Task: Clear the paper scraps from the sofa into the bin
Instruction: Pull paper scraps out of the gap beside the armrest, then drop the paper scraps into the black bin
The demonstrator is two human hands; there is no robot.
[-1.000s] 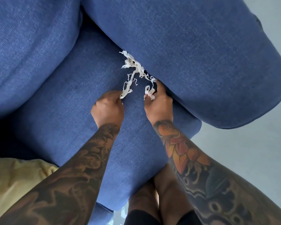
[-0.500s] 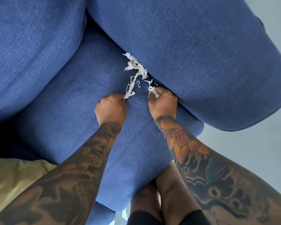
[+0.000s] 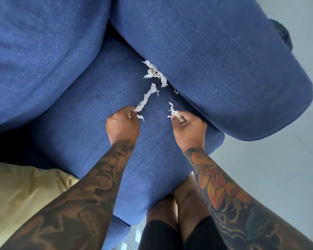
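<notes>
White torn paper scraps (image 3: 154, 73) lie wedged in the crease between the blue sofa seat (image 3: 90, 112) and its armrest (image 3: 215, 60). My left hand (image 3: 122, 123) pinches a long paper strip (image 3: 145, 98) that trails up from its fingers. My right hand (image 3: 188, 130) grips a small bunch of scraps (image 3: 175, 112) beside the armrest. One tiny scrap (image 3: 175, 91) sits in the crease near the armrest. No bin is in view.
The sofa's back cushion (image 3: 34, 51) fills the upper left. A pale yellow cushion (image 3: 22, 195) lies at the lower left. Grey floor (image 3: 278, 177) runs along the right. My legs (image 3: 177, 210) stand against the seat's front edge.
Both hands have pulled back toward me with paper in them. The strip and the small bunch have come away from the pile in the crease.
</notes>
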